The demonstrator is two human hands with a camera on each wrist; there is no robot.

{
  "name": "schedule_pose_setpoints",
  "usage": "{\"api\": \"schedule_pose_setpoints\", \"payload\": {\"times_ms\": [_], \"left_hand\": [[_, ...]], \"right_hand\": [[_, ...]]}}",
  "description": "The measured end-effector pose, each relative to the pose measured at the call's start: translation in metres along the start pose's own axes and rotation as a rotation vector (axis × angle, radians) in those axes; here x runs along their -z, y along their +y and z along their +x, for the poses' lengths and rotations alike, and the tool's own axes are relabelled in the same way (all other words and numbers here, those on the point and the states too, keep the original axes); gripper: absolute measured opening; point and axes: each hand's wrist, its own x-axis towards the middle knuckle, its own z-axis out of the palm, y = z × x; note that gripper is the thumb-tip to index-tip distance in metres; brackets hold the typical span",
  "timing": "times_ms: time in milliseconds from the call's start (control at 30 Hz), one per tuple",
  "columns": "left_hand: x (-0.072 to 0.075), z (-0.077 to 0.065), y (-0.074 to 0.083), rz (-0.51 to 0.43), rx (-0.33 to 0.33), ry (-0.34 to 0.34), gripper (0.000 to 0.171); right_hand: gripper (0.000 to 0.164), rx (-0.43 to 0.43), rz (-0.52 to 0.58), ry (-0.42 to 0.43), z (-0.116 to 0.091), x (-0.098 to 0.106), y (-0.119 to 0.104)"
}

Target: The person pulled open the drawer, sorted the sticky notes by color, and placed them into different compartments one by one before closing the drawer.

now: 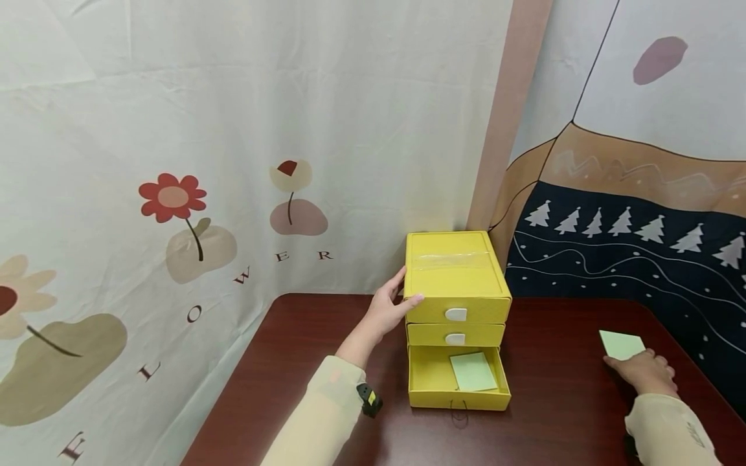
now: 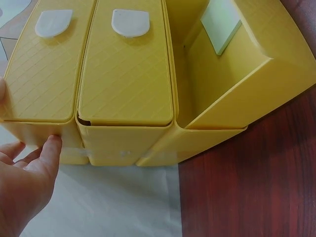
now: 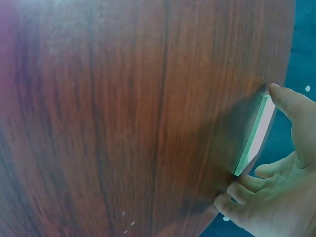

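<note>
A yellow three-drawer box (image 1: 456, 266) stands near the back of the table. Its bottom drawer (image 1: 428, 372) is pulled out, with a pale green sticky note pad (image 1: 473, 371) lying inside against the right part. My left hand (image 1: 384, 310) rests against the box's upper left side, the thumb by the top front edge and the fingers spread along the side. Over at the right of the table, my right hand (image 1: 645, 372) pinches another pale green sticky note pad (image 3: 254, 136) between thumb and fingers. In the right wrist view that pad is seen edge-on, close to the tabletop.
The upper two drawers are closed, with white tabs (image 2: 131, 22) on their fronts. A thin dark loop (image 1: 459, 405) hangs from the bottom drawer's front. Printed curtains (image 1: 361, 129) hang behind the dark red wooden table (image 1: 559, 414).
</note>
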Motion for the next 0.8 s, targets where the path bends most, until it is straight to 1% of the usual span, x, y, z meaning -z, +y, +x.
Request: {"api": "schedule_pose_setpoints", "payload": {"times_ms": [133,300,467,567,667,800], "left_hand": [[0.0000,-0.0003,-0.0002,0.003,0.001,0.008,0.074],[-0.0010,0.0004,-0.0012,-0.013,-0.008,0.002,0.074],[-0.0015,0.0005,-0.0019,-0.015,-0.002,0.001,0.074],[-0.0015,0.0004,-0.0018,-0.020,-0.014,-0.001,0.074],[-0.0016,0.0004,-0.0015,-0.020,-0.022,-0.004,0.074],[-0.0012,0.0001,-0.0010,-0.014,-0.013,0.002,0.074]], "right_hand": [[0.104,-0.001,-0.023,0.028,0.0029,-0.0030,0.0001],[0.105,0.002,-0.036,0.067,0.0049,-0.0061,0.0021],[0.114,-0.011,-0.037,0.070,0.0068,-0.0076,0.0031],[0.115,-0.025,-0.043,0.068,0.0073,-0.0096,0.0022],[0.106,-0.036,-0.042,0.076,0.0061,-0.0100,0.0000],[0.093,-0.035,-0.016,0.080,0.0026,-0.0070,-0.0038]]}}
